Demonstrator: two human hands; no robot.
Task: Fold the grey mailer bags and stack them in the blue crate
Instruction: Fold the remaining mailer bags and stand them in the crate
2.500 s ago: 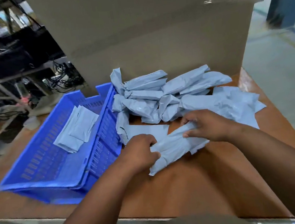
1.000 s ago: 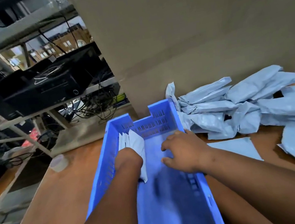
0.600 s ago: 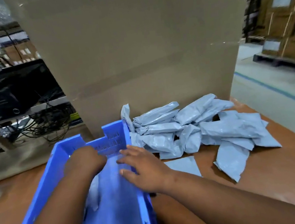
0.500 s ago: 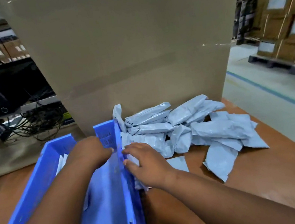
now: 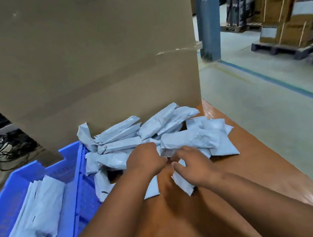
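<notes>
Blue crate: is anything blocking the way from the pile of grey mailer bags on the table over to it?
Only the blue plastic crate's own near side wall stands between it and the pile of grey mailer bags; bags must be lifted over. Inside, folded grey bags fill the left part.

Warehouse packing area. Stacked cardboard cartons point(image 5: 288, 5) with white labels on dark pallets point(image 5: 291, 50) at far right; smooth concrete floor point(image 5: 260, 107) with blue painted lane line point(image 5: 279, 83); blue steel column point(image 5: 207, 14); large cardboard box point(image 5: 82, 54) on brown worktable point(image 5: 260, 174); heap of grey mailer bags point(image 5: 154, 136) beside blue crate point(image 5: 76, 182); tangled cables point(image 5: 9, 147) at left
</notes>
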